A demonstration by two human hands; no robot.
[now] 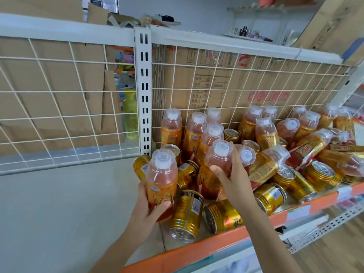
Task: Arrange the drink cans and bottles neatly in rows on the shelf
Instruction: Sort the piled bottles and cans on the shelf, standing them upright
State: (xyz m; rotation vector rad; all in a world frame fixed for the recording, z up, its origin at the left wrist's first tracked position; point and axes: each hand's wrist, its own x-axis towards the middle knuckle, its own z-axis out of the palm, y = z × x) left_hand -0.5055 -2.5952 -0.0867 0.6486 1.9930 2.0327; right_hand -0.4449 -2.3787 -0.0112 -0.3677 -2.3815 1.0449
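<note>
Bottles (194, 134) with white caps and gold cans (187, 213) crowd the right half of the shelf (69, 203). Some stand upright by the wire back (59, 115); many lie tumbled toward the orange front edge (206, 248). At lower centre the left hand (146, 205) wraps around the nearer bottle (161, 174), its fingers hiding the base. Just to the right, the right hand (234, 180) clasps a second bottle (218, 154) near its shoulder, covering part of the label. The pile is cut off at the right edge of the frame. Print on the cardboard (236, 85) behind the mesh is too blurred to read.
</note>
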